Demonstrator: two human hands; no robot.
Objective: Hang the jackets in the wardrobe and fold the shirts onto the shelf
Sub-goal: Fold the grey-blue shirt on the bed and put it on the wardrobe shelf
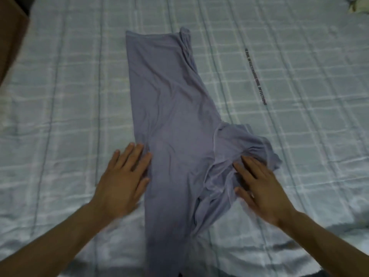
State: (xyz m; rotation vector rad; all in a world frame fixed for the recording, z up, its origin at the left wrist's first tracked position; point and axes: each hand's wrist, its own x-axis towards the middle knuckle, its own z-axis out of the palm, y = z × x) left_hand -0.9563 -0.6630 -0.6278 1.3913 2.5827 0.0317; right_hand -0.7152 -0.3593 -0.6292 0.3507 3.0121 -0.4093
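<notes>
You are working on a grey-blue T-shirt (169,116) lying lengthwise down the middle of the frame on a pale checked bedspread (69,96), its far edge toward the upper centre and its near end running out of view at the bottom. Your left hand (123,180) is lying flat with fingers straight and spread, its fingertips touching the shirt's left folded edge in the lower left of centre. Your right hand (259,188) is also flat and spread, pressing on the bunched sleeve (245,142) that is sticking out to the right of centre. Neither hand is gripping anything; both are only pressing.

The risk is sitting on the right side. That sleeve is crumpled in ridges, not laid flat, so if you are folding it inward as it stands, you are probably trapping a lump inside the fold, and the finished shirt is likely coming out lopsided and sliding off a stack. The fabric looks thin and slippery, so a sideways push may be dragging the whole shirt across the bedspread instead of smoothing it. The right long edge is also running at a slant toward the upper centre, which may be skewing the next fold. The frame is slightly blurred around both hands.
</notes>
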